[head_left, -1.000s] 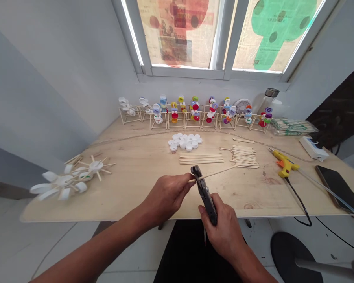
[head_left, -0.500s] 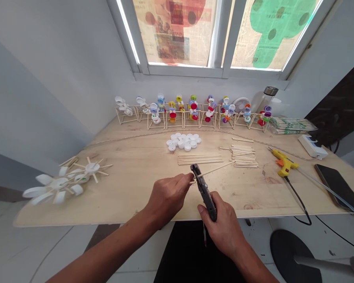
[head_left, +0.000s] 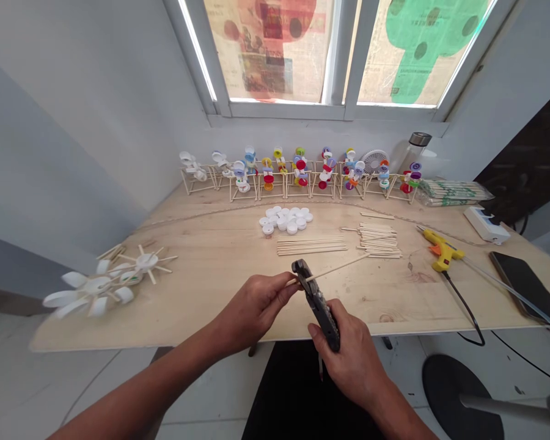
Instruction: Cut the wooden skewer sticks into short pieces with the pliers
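My left hand (head_left: 256,305) pinches the near end of a thin wooden stick (head_left: 341,266) that slants up to the right over the table. My right hand (head_left: 348,351) is wrapped round the handles of dark pliers (head_left: 314,299), whose jaws sit on the stick just beside my left fingertips. Both hands hover above the front edge of the wooden tabletop (head_left: 201,275).
A row of long sticks (head_left: 311,245), a pile of short sticks (head_left: 379,239) and white bottle caps (head_left: 286,220) lie ahead. Cap-and-stick models (head_left: 297,171) line the back wall. A yellow glue gun (head_left: 442,252), a phone (head_left: 527,287) and white cap wheels (head_left: 110,281) lie at the sides.
The hands, stick and pliers have stayed almost in place; the pliers' head shifted slightly left along the stick. The view moved a little.
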{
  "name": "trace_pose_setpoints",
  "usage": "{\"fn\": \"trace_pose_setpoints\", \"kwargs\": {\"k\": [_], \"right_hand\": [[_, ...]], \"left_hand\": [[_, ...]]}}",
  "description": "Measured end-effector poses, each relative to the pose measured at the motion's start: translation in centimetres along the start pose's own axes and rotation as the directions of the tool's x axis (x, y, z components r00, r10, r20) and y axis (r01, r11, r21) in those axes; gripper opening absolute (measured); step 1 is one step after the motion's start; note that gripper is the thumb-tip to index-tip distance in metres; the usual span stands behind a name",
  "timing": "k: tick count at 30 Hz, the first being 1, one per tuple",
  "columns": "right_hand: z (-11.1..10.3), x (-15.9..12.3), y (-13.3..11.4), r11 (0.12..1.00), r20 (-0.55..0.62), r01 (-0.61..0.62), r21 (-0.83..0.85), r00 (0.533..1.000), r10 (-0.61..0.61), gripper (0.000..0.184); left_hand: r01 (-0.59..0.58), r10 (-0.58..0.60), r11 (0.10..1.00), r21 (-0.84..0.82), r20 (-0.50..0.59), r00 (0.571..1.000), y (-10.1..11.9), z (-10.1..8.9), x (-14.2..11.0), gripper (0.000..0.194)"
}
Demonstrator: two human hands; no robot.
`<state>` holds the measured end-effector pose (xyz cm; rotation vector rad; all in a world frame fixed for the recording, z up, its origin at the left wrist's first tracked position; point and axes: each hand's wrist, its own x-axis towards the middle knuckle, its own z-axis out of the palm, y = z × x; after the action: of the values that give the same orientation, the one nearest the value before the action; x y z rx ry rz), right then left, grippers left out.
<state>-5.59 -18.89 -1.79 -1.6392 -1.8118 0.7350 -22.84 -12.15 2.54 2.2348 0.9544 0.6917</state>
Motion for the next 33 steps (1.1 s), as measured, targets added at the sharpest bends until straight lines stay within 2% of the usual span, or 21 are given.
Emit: {"fn": "trace_pose_setpoints", "kwargs": {"k": [5, 10, 18, 20, 23, 26, 29, 33], "right_hand": [[0.1, -0.1, 0.0, 0.999, -0.015, 0.021, -0.027, 1.000, -0.021, 0.011], [0.4, 0.0, -0.1, 0.998, -0.009, 0.011, -0.057, 1.000, -0.012, 0.014], [0.7, 0.7, 0.1, 0.984, -0.009, -0.035, -0.174, 0.999, 0.034, 0.018], [0.8, 0.9, 0.3, 0.981, -0.019, -0.039, -0.191, 0.999, 0.036, 0.017], [1.0, 1.1, 0.4, 0.982, -0.024, -0.046, -0.182, 0.999, 0.042, 0.016], [1.0, 1.2, 0.4, 0.986, -0.024, -0.041, -0.160, 0.999, 0.038, 0.016], [1.0, 1.1, 0.5, 0.990, -0.029, -0.042, -0.138, 0.999, 0.038, 0.017], [0.6, 0.8, 0.7, 0.993, -0.044, -0.028, -0.116, 0.999, 0.023, 0.017]], "left_hand": [[0.035, -0.028, 0.995, -0.096, 0.073, 0.997, 0.0, -0.5, -0.1, 0.026], [0.024, -0.022, 0.999, -0.046, 0.058, 0.998, -0.2, -0.4, -0.2, 0.025], [-0.012, 0.038, 0.962, 0.272, -0.093, 0.995, -1.0, 0.9, 0.2, 0.022], [-0.013, 0.081, 0.915, 0.404, -0.152, 0.985, -1.2, 1.5, 0.1, 0.021], [0.018, 0.176, 0.793, 0.609, -0.257, 0.950, -1.5, 2.6, 0.0, 0.021], [0.045, 0.250, 0.705, 0.708, -0.308, 0.918, -1.8, 3.2, 0.1, 0.020], [-0.006, 0.283, 0.737, 0.676, -0.301, 0.911, -1.9, 3.3, 0.3, 0.018], [-0.066, 0.231, 0.843, 0.534, -0.248, 0.941, -1.5, 2.7, 0.4, 0.018]]}}
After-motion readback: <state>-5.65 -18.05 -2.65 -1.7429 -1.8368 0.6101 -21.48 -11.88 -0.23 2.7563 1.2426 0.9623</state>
